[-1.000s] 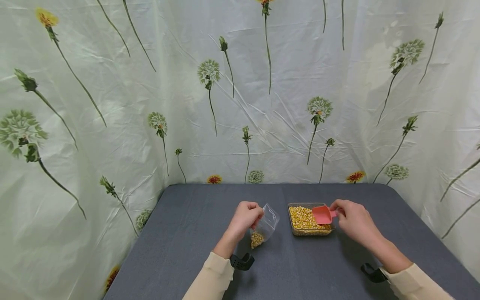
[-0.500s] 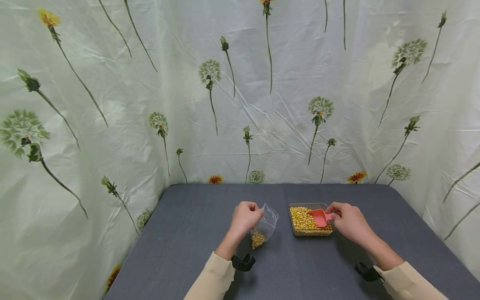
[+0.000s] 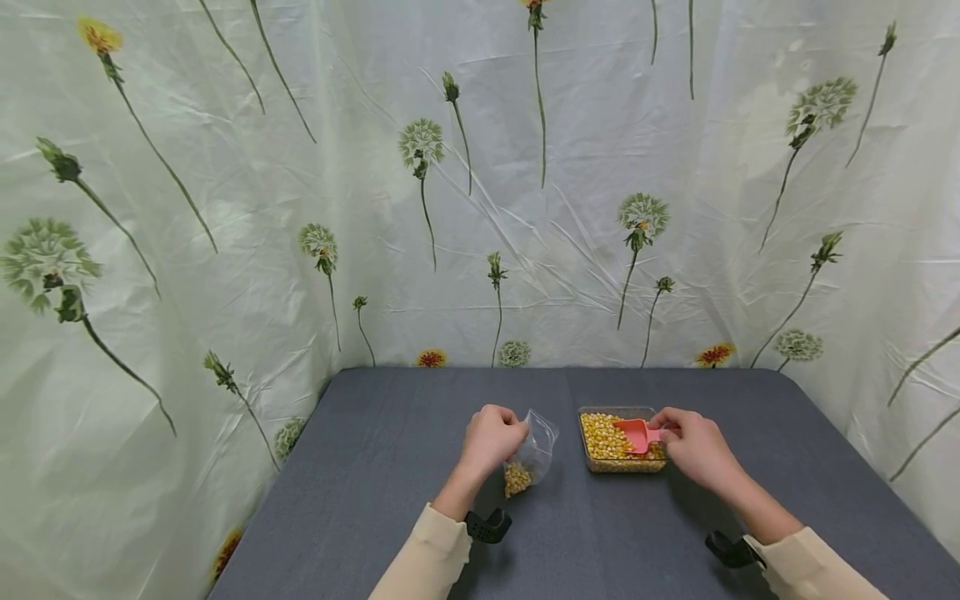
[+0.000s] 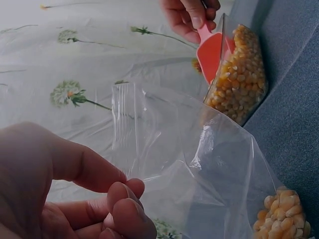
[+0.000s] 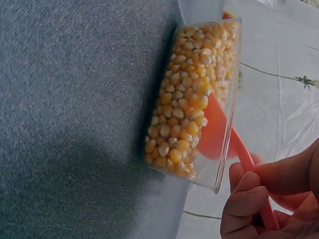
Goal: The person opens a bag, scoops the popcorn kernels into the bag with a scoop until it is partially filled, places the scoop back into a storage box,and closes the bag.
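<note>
My left hand (image 3: 491,437) pinches the top edge of a clear zip bag (image 3: 538,446) between thumb and fingers. Corn kernels (image 4: 283,215) fill the bottom corner of that bag, as the left wrist view shows. To the right, my right hand (image 3: 693,446) grips the handle of a pink scoop (image 3: 637,435) over a clear rectangular container (image 3: 626,468). Corn kernels (image 5: 182,114) lie deep in the container. In the right wrist view the scoop's bowl (image 5: 214,130) is inside the container with its front edge in among the kernels.
Both things are over a table with a dark grey cloth (image 3: 390,467). Behind it hangs a pale curtain (image 3: 465,233) printed with dandelions. Each wrist wears a black band, such as the left band (image 3: 487,527).
My right hand has moved left and slightly down, bringing the scoop further into the container's kernels. My left hand and the bag have stayed almost in place.
</note>
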Demonstrator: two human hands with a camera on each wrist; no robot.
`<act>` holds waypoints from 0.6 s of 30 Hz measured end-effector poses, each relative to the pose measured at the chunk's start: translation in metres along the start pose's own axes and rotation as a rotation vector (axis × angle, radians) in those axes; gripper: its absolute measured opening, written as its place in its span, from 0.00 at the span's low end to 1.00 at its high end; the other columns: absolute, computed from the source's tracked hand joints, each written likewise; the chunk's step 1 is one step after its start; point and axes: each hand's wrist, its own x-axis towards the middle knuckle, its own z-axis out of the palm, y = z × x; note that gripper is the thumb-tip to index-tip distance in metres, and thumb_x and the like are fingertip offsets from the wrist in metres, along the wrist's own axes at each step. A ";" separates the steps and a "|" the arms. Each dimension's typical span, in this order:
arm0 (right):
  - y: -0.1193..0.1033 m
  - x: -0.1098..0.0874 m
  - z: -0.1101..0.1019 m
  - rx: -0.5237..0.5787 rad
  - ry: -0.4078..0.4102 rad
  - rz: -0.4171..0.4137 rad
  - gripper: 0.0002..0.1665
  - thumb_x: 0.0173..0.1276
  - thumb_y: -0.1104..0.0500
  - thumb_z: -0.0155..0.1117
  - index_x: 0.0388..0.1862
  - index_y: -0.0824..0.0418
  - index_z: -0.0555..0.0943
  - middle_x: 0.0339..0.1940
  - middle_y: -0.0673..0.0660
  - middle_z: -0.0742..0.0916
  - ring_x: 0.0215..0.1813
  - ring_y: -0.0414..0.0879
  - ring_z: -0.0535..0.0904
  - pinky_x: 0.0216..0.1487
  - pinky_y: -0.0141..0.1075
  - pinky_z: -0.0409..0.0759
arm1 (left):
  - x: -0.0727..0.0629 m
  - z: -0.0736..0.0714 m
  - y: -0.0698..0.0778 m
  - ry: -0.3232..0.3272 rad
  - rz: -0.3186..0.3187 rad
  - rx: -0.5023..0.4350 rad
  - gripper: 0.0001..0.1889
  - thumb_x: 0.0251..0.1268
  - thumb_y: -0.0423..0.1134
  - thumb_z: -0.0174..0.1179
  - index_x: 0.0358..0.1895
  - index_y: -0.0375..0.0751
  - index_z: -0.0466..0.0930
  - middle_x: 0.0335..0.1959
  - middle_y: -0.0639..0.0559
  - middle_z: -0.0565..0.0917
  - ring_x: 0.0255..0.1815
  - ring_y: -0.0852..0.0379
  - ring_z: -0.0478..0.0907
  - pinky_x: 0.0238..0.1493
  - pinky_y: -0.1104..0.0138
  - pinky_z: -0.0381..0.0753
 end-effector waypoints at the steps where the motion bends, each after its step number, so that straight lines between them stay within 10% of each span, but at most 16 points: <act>1: 0.000 -0.001 -0.001 0.003 -0.001 0.002 0.12 0.71 0.69 0.53 0.45 0.62 0.84 0.35 0.54 0.85 0.32 0.47 0.75 0.28 0.41 0.71 | 0.000 0.000 0.000 0.003 -0.001 0.003 0.19 0.61 0.35 0.58 0.10 0.48 0.72 0.05 0.58 0.68 0.08 0.54 0.69 0.16 0.65 0.63; 18: 0.011 -0.010 -0.008 0.149 0.005 0.083 0.11 0.74 0.68 0.54 0.48 0.66 0.83 0.32 0.60 0.84 0.30 0.50 0.75 0.27 0.41 0.72 | -0.004 -0.002 0.003 0.024 0.041 0.026 0.19 0.61 0.35 0.56 0.11 0.49 0.69 0.05 0.59 0.66 0.07 0.59 0.63 0.13 0.67 0.56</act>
